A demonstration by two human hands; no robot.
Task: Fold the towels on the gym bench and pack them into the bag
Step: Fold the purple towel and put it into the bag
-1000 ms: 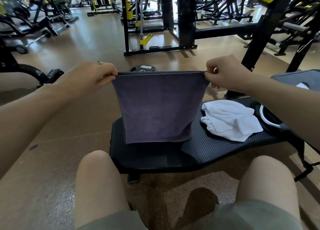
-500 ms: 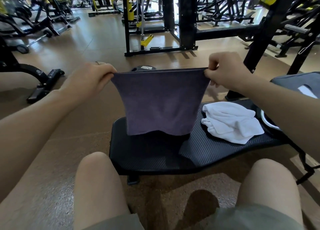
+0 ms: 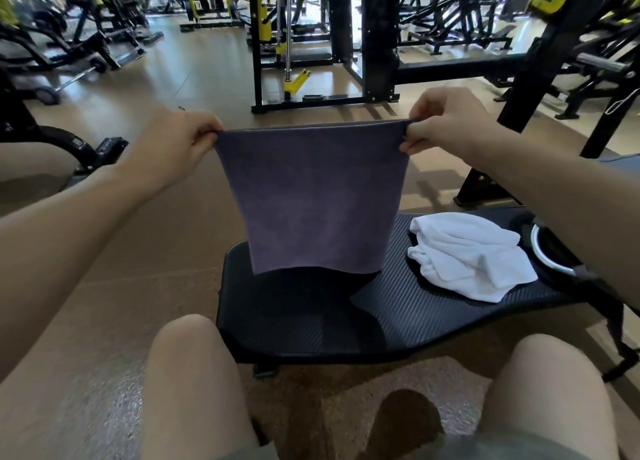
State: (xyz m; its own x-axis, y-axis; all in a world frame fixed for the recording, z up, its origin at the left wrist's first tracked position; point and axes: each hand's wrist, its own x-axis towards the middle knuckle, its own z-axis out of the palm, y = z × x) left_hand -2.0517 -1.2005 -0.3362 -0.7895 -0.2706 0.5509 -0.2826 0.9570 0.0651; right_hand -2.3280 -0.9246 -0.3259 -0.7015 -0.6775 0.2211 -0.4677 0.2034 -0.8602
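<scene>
A grey-purple towel point(image 3: 317, 196) hangs in the air above the black gym bench point(image 3: 398, 317), stretched flat between both hands. My left hand point(image 3: 176, 142) pinches its top left corner and my right hand point(image 3: 446, 122) pinches its top right corner. The towel's lower edge hangs just clear of the bench pad. A crumpled white towel point(image 3: 467, 255) lies on the right part of the bench. Right of it, partly hidden by my right forearm, sits a dark bag point(image 3: 554, 251) with a white ring at its opening.
My two bare knees point(image 3: 194, 373) are in front of the bench's near edge. A black rack frame point(image 3: 325, 61) stands on the floor behind the bench. More gym machines fill the back and left. A black upright post point(image 3: 540, 89) rises at the right.
Both hands have lifted the grey-purple towel higher, so its lower edge has come up off the bench pad. The white towel has stayed where it was.
</scene>
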